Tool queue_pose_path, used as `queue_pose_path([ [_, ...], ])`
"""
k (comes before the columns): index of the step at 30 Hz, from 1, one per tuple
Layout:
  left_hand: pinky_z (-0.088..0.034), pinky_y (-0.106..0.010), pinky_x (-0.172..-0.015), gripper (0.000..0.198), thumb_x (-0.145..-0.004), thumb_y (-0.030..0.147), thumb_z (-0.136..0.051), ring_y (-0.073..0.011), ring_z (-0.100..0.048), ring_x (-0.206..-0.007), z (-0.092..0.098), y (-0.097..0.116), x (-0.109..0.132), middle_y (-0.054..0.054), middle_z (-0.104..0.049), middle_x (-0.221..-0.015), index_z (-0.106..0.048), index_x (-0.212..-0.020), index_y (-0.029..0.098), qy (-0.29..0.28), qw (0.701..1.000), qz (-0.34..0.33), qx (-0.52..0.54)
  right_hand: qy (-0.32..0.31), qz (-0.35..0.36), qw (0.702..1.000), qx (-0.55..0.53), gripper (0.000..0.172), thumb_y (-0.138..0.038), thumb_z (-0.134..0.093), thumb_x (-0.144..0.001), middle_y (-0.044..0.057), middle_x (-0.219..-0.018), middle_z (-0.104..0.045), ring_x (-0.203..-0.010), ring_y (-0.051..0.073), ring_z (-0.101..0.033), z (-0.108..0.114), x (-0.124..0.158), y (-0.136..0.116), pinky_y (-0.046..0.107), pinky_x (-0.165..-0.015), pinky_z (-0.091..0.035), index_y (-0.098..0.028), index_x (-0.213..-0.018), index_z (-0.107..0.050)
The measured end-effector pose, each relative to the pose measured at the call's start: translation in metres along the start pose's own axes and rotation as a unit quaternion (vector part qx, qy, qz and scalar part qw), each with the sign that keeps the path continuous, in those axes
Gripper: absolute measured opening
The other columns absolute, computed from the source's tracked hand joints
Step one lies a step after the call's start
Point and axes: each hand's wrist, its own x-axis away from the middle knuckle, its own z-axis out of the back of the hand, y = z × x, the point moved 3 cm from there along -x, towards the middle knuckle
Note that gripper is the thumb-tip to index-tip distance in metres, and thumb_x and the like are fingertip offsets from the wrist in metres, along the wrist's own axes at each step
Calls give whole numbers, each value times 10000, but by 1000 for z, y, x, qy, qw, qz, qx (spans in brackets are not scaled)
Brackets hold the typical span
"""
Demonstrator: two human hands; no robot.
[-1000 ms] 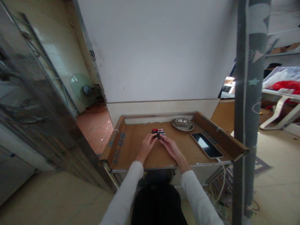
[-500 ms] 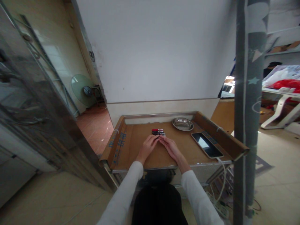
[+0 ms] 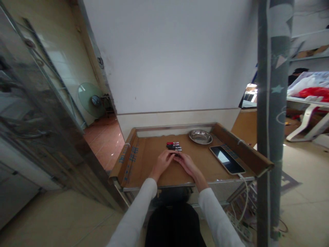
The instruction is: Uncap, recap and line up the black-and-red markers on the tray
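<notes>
Short red and black tube-shaped pieces (image 3: 173, 146) lie side by side in a row on the cardboard-covered table (image 3: 144, 161), just beyond my fingertips. My left hand (image 3: 161, 164) and right hand (image 3: 189, 165) meet at the row's near edge, fingers curled close together; whether they pinch a piece I cannot tell. I judge the step is work on the nearest piece, and a next move calls for a light touch so the row keeps its line. A round steel bowl (image 3: 200, 136) and a dark flat phone (image 3: 226, 159) sit well to the right

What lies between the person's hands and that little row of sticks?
Nothing visible. The left hand and right hand sit just before the row of sticks, fingertips almost at it; the metal bowl and phone lie off to the right.
</notes>
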Motion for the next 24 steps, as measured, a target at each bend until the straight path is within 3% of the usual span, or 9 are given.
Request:
queue_pose_path([
  [4, -516, -287, -844, 206, -900, 301, -457, -143, -627, -939, 1, -2, -1, -41, -655, -983, -589, -1031, 214, 33, 999, 16, 5, 8, -6, 1000, -8, 261, -372, -678, -679, 52, -907, -714, -901, 200, -645, 3, 0, -2, 342, -856, -500, -197, -870, -715],
  [14, -507, -276, -852, 222, -907, 304, -444, -140, -624, -955, -4, -3, 0, -40, -664, -1002, -602, -1042, 225, 2, 1000, 4, 10, 14, -1, 1000, -12, 196, -320, -691, -657, 20, -952, -707, -906, 184, -629, 2, 2, -6, 318, -860, -513, -207, -813, -726],
  [19, -510, -274, -826, 218, -901, 323, -454, -139, -633, -911, 4, -6, 0, -41, -668, -973, -608, -1009, 214, 69, 997, 34, 23, 13, -14, 1000, -13, 210, -313, -687, -681, 36, -972, -705, -888, 177, -638, 4, 0, -3, 321, -883, -510, -194, -850, -722],
  [24, -510, -278, -798, 241, -897, 347, -452, -142, -633, -879, 11, -16, 1, -55, -662, -977, -597, -1015, 195, 148, 982, 116, 35, 10, -9, 1000, -13, 217, -315, -684, -685, 53, -965, -708, -908, 180, -638, 5, 0, -2, 332, -953, -470, -180, -850, -722],
])
